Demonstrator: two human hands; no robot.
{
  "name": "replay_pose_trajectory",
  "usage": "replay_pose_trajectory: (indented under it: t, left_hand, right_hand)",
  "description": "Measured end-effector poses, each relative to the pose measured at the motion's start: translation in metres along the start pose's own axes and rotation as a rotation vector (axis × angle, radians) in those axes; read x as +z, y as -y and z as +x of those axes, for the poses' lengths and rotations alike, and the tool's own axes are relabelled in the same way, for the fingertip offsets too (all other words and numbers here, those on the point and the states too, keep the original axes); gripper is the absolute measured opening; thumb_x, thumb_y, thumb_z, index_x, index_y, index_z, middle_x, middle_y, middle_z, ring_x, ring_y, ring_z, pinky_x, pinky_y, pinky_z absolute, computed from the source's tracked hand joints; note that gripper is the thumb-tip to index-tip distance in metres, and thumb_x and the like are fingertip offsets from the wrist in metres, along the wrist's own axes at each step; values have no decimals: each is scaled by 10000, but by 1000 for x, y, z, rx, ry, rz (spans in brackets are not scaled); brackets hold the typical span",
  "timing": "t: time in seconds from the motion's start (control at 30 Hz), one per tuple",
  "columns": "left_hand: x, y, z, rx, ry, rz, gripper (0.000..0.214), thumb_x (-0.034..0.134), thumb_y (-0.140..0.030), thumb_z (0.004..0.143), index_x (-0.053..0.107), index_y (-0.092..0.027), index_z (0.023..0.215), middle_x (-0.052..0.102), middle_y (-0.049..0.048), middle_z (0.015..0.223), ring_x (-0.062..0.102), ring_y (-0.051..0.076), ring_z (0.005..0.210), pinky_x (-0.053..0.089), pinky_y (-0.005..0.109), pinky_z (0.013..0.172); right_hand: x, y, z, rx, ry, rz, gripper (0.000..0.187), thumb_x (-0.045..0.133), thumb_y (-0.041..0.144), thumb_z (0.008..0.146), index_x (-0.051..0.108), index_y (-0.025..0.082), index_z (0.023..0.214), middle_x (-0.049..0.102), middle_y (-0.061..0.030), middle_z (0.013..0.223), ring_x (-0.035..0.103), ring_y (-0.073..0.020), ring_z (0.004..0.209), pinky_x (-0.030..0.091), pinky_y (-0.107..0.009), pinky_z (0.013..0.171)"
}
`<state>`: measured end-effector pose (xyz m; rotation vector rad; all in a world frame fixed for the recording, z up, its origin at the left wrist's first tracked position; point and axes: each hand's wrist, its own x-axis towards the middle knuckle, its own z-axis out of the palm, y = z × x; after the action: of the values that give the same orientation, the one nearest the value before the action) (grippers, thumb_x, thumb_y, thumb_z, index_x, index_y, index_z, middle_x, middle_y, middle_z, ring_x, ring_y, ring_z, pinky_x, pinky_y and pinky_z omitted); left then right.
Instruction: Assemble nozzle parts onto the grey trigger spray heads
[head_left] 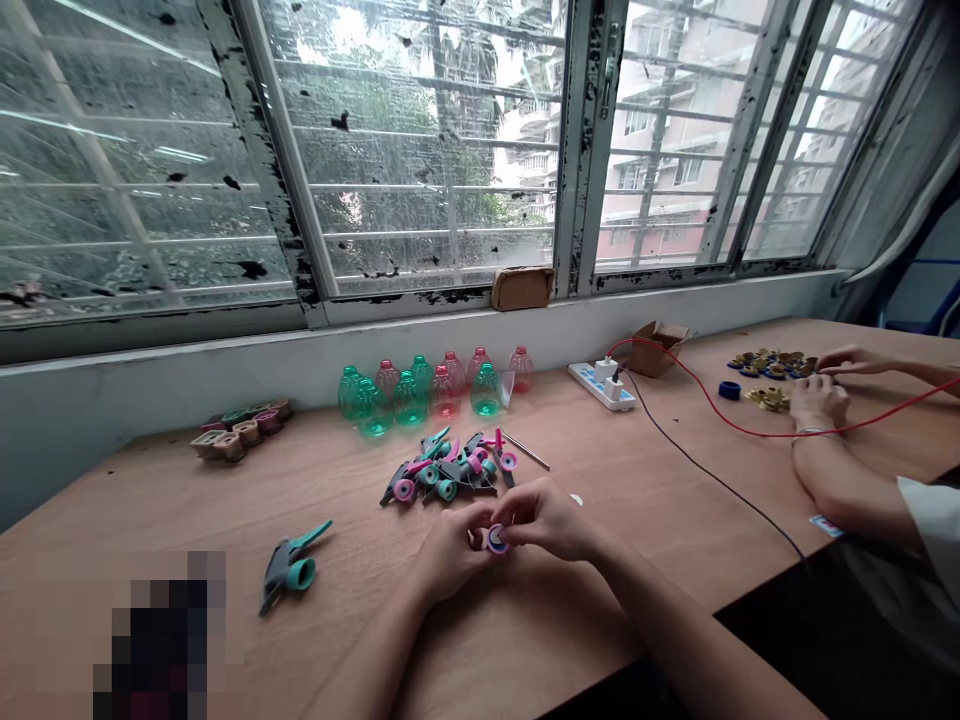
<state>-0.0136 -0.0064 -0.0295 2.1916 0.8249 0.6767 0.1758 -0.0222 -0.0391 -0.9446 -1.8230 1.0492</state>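
Close together at the front middle of the table, my two hands meet over a small round pink screw collar (496,541) with a pale disc inside. My left hand (456,548) is closed around its left side. The fingertips of my right hand (546,517) are pinched at its upper right rim. Whether a larger part is attached to the collar is hidden by my fingers. Just beyond lies a heap of grey, pink and teal trigger spray heads (450,468). A single grey and teal spray head (291,568) rests to the left. A small white disc (576,498) lies right of my hand.
Several green and red clear bottles (410,400) stand along the wall. Near them are a metal rod (526,450), a power strip (604,388) with cables and a cardboard box (654,350). Another person's hands (821,400) work among gold-coloured parts at right. Small blocks (238,430) sit at left.
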Motion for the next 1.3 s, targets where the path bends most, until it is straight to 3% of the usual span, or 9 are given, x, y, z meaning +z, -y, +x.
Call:
replay_pose_trajectory:
  t: [0.13,0.27,0.57,0.8,1.1,1.3]
  left_hand:
    - [0,0,0,12,-3,-8,297,600,-142,737,653,-188,1025,687,-8,898,510,85,646,407,183,570]
    - [2,-1,0,24,-12,6,263,592,-149,739,666,-187,989,684,-8,881,523,87,650,411,181,568]
    - [0,4,-3,21,-103,251,169,669,-207,689,703,-208,854,668,-20,734,532,108,632,368,212,571]
    - [2,3,-3,29,-76,269,110,663,-208,693,670,-189,801,660,-4,745,546,119,650,356,208,555]
    - [4,5,-2,45,-63,259,88,655,-165,675,643,-177,761,620,-17,708,514,106,627,340,199,552]
    - [4,6,-2,39,-58,271,132,653,-172,690,666,-187,820,637,-15,721,517,105,617,331,206,549]
  right_hand:
    - [5,0,-3,-173,-108,-258,89,698,279,769,740,201,785,669,-34,762,606,-137,669,480,-238,604]
    - [6,1,-4,-273,-163,-388,70,674,249,786,742,232,785,629,-27,794,586,-125,674,458,-221,585]
    - [3,3,-7,-342,-118,-679,117,621,247,827,736,270,822,677,-10,824,607,-126,679,429,-230,630]
    - [1,0,-8,-329,-91,-738,96,654,276,804,747,274,782,651,18,678,555,-95,563,356,-221,547]
    - [1,4,-8,-353,-31,-701,120,633,253,823,745,268,783,684,15,758,590,-95,619,369,-201,576]
    - [1,1,-7,-319,-82,-747,79,674,259,781,747,269,753,671,26,678,572,-93,570,345,-214,544]
